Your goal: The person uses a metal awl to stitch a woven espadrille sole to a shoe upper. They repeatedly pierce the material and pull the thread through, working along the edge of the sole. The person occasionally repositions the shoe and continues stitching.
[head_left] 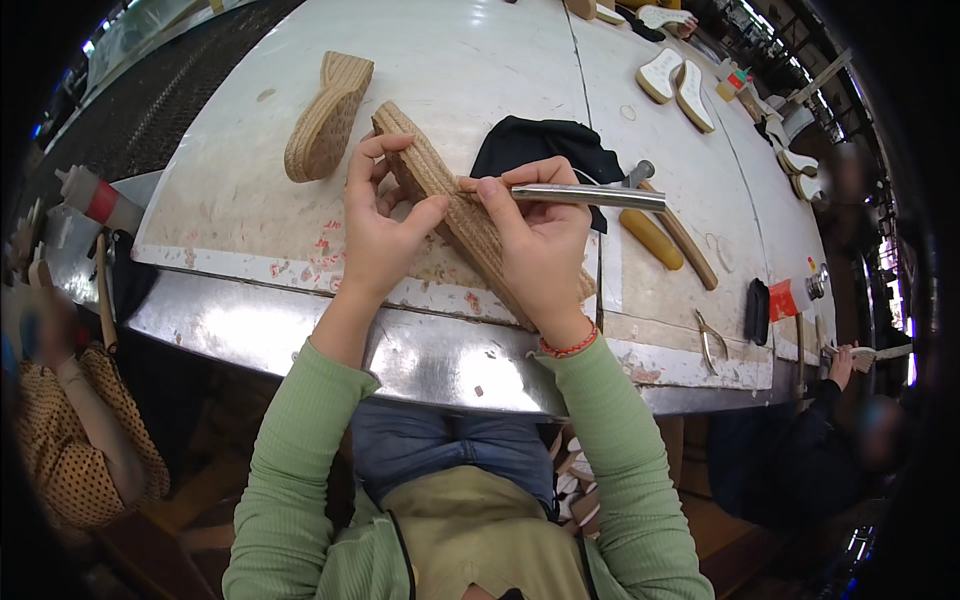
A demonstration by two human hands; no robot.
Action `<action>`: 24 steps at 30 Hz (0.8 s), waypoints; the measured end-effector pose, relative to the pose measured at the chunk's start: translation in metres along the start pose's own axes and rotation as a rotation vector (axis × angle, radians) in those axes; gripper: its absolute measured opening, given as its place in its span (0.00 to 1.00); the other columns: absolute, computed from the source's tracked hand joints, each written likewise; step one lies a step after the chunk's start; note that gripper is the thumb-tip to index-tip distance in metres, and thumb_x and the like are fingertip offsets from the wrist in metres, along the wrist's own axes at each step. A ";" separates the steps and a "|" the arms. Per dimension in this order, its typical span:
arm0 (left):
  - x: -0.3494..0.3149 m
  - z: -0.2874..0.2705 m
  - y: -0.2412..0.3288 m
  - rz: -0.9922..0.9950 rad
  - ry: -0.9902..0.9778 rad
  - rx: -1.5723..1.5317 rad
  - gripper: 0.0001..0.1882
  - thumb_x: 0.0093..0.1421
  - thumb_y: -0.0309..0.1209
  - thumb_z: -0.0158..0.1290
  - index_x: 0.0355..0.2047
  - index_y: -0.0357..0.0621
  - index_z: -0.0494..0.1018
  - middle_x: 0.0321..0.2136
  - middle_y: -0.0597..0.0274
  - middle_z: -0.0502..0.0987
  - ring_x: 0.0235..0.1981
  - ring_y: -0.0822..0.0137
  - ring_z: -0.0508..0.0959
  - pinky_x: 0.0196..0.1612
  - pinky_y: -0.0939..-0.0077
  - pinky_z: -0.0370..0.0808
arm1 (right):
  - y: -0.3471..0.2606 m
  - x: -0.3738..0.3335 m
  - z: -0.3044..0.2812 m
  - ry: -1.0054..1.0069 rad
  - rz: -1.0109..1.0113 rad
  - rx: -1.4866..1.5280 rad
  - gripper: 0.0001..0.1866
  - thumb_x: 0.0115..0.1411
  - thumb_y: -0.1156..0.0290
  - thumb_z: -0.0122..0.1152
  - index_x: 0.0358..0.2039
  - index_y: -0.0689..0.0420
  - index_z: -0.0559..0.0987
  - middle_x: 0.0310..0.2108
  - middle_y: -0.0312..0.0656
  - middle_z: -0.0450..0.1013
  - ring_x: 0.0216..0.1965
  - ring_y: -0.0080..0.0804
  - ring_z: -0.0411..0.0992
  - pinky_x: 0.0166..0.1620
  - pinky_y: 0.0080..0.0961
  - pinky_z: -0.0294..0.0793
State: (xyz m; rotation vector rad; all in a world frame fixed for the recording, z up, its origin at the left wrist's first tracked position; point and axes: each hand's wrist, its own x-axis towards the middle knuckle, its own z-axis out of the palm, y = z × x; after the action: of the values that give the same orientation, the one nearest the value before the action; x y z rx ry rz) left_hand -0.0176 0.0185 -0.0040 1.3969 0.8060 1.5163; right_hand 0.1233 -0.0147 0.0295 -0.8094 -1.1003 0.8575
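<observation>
Two bare hands work over a white worktop (230, 160), the person's green sleeves reaching up from 5 and 7 o'clock. Just above the centre, toward 12 o'clock, is a braided wedge sole (478, 235), tan and rope-textured, slanting with one end toward 11 o'clock and the other toward 5.

The left hand (388, 225) grasps this sole, its fingers curled over the upper end and its thumb pressed against the side. The right hand (540, 225) pinches a silver tool (590, 194) between thumb and fingers; the thick end of the tool points to about 2 o'clock, and its thin tip lies at the sole, though whether it touches is hard to tell.

A second wedge sole (330, 115) lies apart at 11 o'clock. A black cloth (535, 145) is bunched behind the right hand, toward 12 o'clock. At 2 o'clock, a yellow handle-shaped piece (651, 239) lies beside a hammer (685, 235) with a wooden handle. Pliers (709, 340) rest near 3 o'clock, with a red-labelled bottle (788, 298) beyond them. Between 1 and 2 o'clock is a pair of white soles (675, 85). Co-workers sit at 8 and 4 o'clock.
</observation>
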 end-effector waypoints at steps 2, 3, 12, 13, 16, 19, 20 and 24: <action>0.000 0.000 -0.002 -0.001 0.029 -0.020 0.31 0.48 0.18 0.57 0.53 0.45 0.61 0.48 0.56 0.65 0.47 0.66 0.72 0.47 0.71 0.75 | 0.002 -0.003 0.000 -0.002 -0.016 -0.020 0.09 0.58 0.82 0.62 0.31 0.61 0.69 0.26 0.34 0.69 0.28 0.12 0.68 0.31 0.10 0.66; 0.000 0.001 -0.003 -0.002 0.043 -0.031 0.30 0.47 0.20 0.58 0.51 0.46 0.62 0.47 0.57 0.65 0.47 0.67 0.71 0.47 0.70 0.75 | 0.004 -0.003 0.001 -0.002 -0.023 -0.023 0.09 0.58 0.82 0.62 0.31 0.61 0.69 0.26 0.33 0.69 0.27 0.12 0.67 0.30 0.10 0.65; -0.002 0.008 0.002 -0.023 0.096 -0.033 0.30 0.47 0.19 0.57 0.52 0.45 0.61 0.46 0.54 0.64 0.44 0.66 0.72 0.46 0.72 0.76 | 0.002 -0.004 0.003 -0.055 -0.081 -0.186 0.08 0.58 0.82 0.61 0.28 0.61 0.69 0.25 0.34 0.70 0.27 0.13 0.68 0.30 0.13 0.67; -0.002 0.008 0.001 -0.006 0.099 -0.017 0.31 0.47 0.19 0.57 0.52 0.45 0.61 0.47 0.54 0.64 0.44 0.66 0.72 0.46 0.72 0.76 | 0.002 -0.004 0.003 -0.087 -0.093 -0.227 0.08 0.58 0.82 0.61 0.29 0.62 0.69 0.28 0.37 0.72 0.29 0.17 0.72 0.35 0.14 0.70; -0.001 0.005 -0.002 0.031 0.098 0.022 0.31 0.47 0.18 0.57 0.52 0.45 0.61 0.47 0.54 0.64 0.45 0.66 0.72 0.46 0.72 0.76 | 0.001 0.000 -0.002 -0.104 -0.062 -0.205 0.08 0.58 0.83 0.61 0.29 0.61 0.69 0.29 0.38 0.73 0.31 0.18 0.73 0.35 0.14 0.71; -0.001 0.005 -0.001 0.015 0.081 0.024 0.31 0.47 0.18 0.58 0.52 0.45 0.61 0.48 0.54 0.64 0.45 0.66 0.72 0.46 0.72 0.76 | 0.002 0.004 -0.005 -0.024 0.044 0.004 0.09 0.57 0.80 0.62 0.28 0.60 0.70 0.23 0.31 0.69 0.24 0.10 0.65 0.26 0.12 0.64; -0.001 0.004 0.001 -0.006 0.076 0.009 0.32 0.47 0.18 0.58 0.53 0.45 0.61 0.48 0.54 0.64 0.45 0.66 0.72 0.46 0.72 0.76 | 0.004 0.004 -0.005 -0.024 0.031 0.017 0.09 0.57 0.80 0.62 0.28 0.60 0.70 0.23 0.31 0.68 0.24 0.10 0.65 0.26 0.12 0.63; -0.002 0.004 0.003 -0.030 0.060 -0.022 0.31 0.48 0.18 0.58 0.53 0.45 0.60 0.47 0.54 0.64 0.45 0.66 0.72 0.47 0.73 0.76 | 0.004 0.002 -0.008 -0.066 0.037 -0.014 0.09 0.57 0.83 0.61 0.31 0.62 0.69 0.28 0.39 0.73 0.35 0.24 0.74 0.36 0.16 0.73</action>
State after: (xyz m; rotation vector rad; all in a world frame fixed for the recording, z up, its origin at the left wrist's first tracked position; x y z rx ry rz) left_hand -0.0147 0.0148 -0.0020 1.3239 0.8408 1.5457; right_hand 0.1303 -0.0127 0.0251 -0.8196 -1.1536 0.9144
